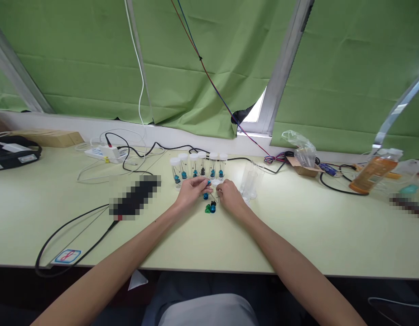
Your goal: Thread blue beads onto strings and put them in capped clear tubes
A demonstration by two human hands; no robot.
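Observation:
My left hand (191,190) is closed in a pinch on a small blue bead-like piece (209,182). Close beside it, my right hand (230,195) has its fingers pressed together; what they hold is too small to make out. A thin dark rod (214,198) shows between the hands, and I cannot tell whether it is gripped. Below lie a loose blue piece (205,196), another blue piece (213,209), a green piece (207,208) and a black piece (214,203). Behind the hands stands a row of several clear vials (195,165) with white caps, each containing small pieces and a thin rod.
Clear empty tubes (250,181) stand right of my right hand. A power strip (107,153) with cables sits at the back left, a pixelated dark object (136,198) nearer. To the right are a small cardboard box (302,168) and a tilted orange bottle (375,170).

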